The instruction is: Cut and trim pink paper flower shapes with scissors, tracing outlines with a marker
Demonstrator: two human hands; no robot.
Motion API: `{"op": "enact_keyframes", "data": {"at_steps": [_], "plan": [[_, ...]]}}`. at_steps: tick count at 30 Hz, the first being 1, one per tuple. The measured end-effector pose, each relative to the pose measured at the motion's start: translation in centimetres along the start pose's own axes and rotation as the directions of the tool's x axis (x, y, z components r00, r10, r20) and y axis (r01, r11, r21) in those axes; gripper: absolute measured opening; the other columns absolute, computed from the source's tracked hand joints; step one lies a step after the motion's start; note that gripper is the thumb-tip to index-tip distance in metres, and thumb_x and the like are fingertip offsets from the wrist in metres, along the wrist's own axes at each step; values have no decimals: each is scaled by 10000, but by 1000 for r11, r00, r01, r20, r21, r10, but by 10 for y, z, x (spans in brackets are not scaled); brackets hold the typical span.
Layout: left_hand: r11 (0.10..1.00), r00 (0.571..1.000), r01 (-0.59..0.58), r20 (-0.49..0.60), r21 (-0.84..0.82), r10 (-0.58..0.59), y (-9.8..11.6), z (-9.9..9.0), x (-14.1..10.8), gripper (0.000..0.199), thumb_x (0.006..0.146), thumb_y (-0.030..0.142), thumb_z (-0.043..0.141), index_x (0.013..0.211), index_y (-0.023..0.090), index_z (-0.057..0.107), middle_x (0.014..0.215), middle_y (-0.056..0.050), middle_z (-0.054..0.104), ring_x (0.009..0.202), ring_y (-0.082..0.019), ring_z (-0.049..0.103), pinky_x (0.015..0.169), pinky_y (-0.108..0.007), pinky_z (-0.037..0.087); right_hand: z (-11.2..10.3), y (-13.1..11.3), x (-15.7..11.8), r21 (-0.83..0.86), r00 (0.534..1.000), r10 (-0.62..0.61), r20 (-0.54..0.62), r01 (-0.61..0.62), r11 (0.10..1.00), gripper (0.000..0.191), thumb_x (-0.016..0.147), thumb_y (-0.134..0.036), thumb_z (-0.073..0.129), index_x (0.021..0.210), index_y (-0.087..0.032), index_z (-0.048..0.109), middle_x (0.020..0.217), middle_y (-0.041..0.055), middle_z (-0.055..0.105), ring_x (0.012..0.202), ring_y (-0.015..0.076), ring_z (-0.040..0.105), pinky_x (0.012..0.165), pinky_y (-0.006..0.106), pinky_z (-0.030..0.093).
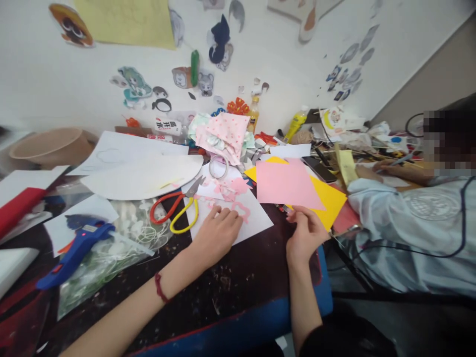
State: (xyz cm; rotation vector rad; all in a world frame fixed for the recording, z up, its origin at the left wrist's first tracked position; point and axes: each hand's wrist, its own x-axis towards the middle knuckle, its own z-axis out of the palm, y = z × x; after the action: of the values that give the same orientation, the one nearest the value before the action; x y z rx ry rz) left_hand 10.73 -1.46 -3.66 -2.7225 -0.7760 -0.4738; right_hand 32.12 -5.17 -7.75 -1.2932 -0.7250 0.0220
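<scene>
My left hand [220, 229] rests palm down on a white sheet of paper [256, 223], fingers slightly bent over pink cut-paper scraps [234, 191]. It grips nothing that I can see. Just left of it lie scissors [178, 208] with one red and one yellow handle, blades apart. My right hand [307, 233] is pinched at the lower edge of a pink paper sheet [286, 181]. A small pinkish bit shows at its fingertips, too small to name. Yellow paper [330, 201] lies under the pink sheet. A roll of clear tape [218, 167] stands behind the scraps.
A blue glue gun [78, 253] lies on a clear plastic bag [100, 267] at left. A large white board [145, 176] and a brown bowl [52, 146] are behind. Bottles, cloth [223, 134] and clutter line the wall. Another person [416, 213] sits at right.
</scene>
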Motion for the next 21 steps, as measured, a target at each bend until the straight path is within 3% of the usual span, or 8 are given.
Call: {"op": "enact_keyframes", "data": {"at_steps": [3,7,10,13,16,21], "plan": [[992,991,-125,-51,-32,123,19,-1,8,125,957,125,474,964,137,598,928,-73,652,860,-240,591,863,-416,407,0,-3,-2,-168,993,-30,111,49,985,182,869,-257,582,861,-157,735,736,50,717,689,197,675,732,357,538],[953,950,-288,-151,-95,273,44,0,7,121,964,155,475,929,144,590,842,-41,621,780,-202,561,821,-379,417,3,-6,0,-365,957,-82,279,185,912,153,816,-255,654,845,-179,783,889,95,782,864,278,695,892,452,498],[910,903,-394,-237,-128,358,52,3,-1,129,963,173,490,904,140,600,798,-27,601,713,-171,536,756,-347,412,5,-7,3,-396,915,-126,382,286,873,186,842,-242,626,915,-178,784,1027,94,779,1016,278,686,985,438,478],[876,864,-462,-295,-138,409,52,5,-7,124,953,173,509,900,130,612,850,-45,625,749,-174,565,756,-343,413,6,-7,3,-433,870,-147,470,373,821,250,891,-238,577,1061,-177,751,1117,73,764,1051,216,692,993,353,500],[873,860,-466,-308,-146,407,51,6,-8,126,948,164,511,892,125,618,856,-55,630,748,-182,573,753,-349,412,4,-8,0,-553,881,-157,446,409,726,239,919,-232,545,1054,-166,732,1054,68,768,976,203,692,929,327,519],[872,860,-468,-302,-144,412,54,7,-8,140,945,153,499,890,119,622,858,-69,630,734,-187,566,750,-357,407,-1,-9,-3,-710,913,-147,380,390,587,243,895,-220,563,1037,-124,736,1053,158,737,997,314,619,920,447,466]]}}
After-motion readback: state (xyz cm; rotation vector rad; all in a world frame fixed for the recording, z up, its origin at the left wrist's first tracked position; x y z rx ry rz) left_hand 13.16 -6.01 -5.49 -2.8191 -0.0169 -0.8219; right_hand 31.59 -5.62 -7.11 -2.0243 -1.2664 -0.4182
